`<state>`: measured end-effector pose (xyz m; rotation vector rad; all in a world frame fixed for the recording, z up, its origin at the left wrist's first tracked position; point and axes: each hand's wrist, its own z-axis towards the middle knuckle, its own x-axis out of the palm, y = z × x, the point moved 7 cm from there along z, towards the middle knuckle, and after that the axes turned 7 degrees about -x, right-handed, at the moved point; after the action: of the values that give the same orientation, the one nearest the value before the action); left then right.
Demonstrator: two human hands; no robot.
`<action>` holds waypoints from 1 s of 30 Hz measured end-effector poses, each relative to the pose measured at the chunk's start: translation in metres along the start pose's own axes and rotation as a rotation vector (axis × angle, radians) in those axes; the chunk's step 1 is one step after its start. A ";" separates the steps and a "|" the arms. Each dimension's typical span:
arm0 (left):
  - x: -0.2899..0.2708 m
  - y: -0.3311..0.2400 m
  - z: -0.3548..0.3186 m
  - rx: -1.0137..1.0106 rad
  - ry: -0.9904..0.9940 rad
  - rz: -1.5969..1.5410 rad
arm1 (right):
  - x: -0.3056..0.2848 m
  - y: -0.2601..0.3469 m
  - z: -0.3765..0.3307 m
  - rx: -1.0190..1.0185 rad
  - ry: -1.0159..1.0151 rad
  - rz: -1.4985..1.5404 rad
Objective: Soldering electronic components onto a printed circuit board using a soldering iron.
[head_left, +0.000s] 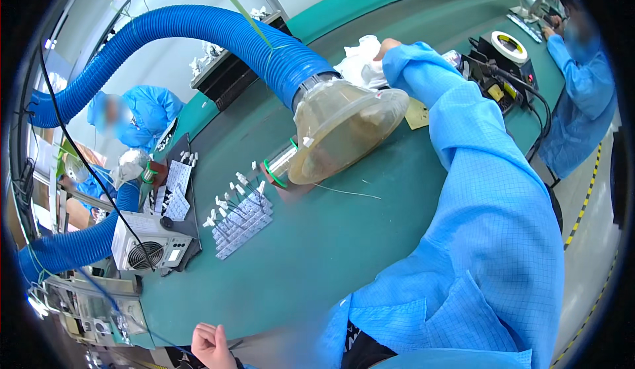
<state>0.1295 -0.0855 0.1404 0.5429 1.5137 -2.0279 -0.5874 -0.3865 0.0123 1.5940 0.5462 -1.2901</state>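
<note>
My right arm, in a blue checked sleeve, stretches far across the bench. My right hand (pixel 388 47) is at a crumpled white bag or cloth (pixel 360 61); its fingers are mostly hidden, so the grip does not show. Low at the near edge, my left hand (pixel 211 346) is closed with curled fingers, and whatever may be inside is hidden. Between the hands stands a cloudy, cone-shaped extraction hood (pixel 350 124) on a blue ribbed hose (pixel 218 28). A grey block rack (pixel 243 225) holds several thin dark leads with white connectors.
A solder reel (pixel 284 163) with green rims lies beside the hood, and a thin wire (pixel 347 191) rests on the green mat. A fan-cooled unit (pixel 149 246) stands left. Tape (pixel 509 46) and soldering equipment sit right. Co-workers (pixel 142 114) in blue are at the left and far right.
</note>
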 end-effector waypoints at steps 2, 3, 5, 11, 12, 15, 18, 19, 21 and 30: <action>0.001 0.022 -0.004 -0.117 0.004 0.035 | 0.015 -0.003 0.014 -0.015 0.080 0.013; 0.003 0.026 -0.005 -0.161 -0.016 0.011 | 0.021 -0.005 0.024 -0.033 0.121 0.035; 0.022 0.022 0.002 -0.116 -0.082 -0.279 | 0.024 -0.005 0.043 -0.076 0.195 0.106; 0.041 0.015 0.016 -0.104 -0.032 -0.336 | -0.087 0.053 0.048 -0.313 0.014 0.785; 0.043 0.015 0.018 -0.108 -0.026 -0.329 | -0.107 0.068 0.031 -0.296 0.002 1.040; 0.054 0.009 0.017 -0.071 -0.012 -0.303 | -0.182 0.127 -0.063 -0.611 -0.157 1.004; 0.060 0.005 0.015 -0.047 0.008 -0.366 | -0.256 0.164 -0.172 -0.834 -0.533 0.715; 0.060 0.005 0.012 -0.049 0.010 -0.379 | -0.254 0.177 -0.186 -1.019 -0.368 0.893; 0.057 0.009 0.009 -0.051 -0.008 -0.377 | -0.262 0.179 -0.190 -1.152 -0.414 0.640; 0.032 0.024 -0.014 -0.074 -0.032 -0.387 | -0.240 0.246 -0.229 -1.235 0.088 -0.005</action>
<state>0.1203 -0.0835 0.0996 0.1951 1.7748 -2.2371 -0.3594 -0.2361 0.3219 0.5933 1.1113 -0.5999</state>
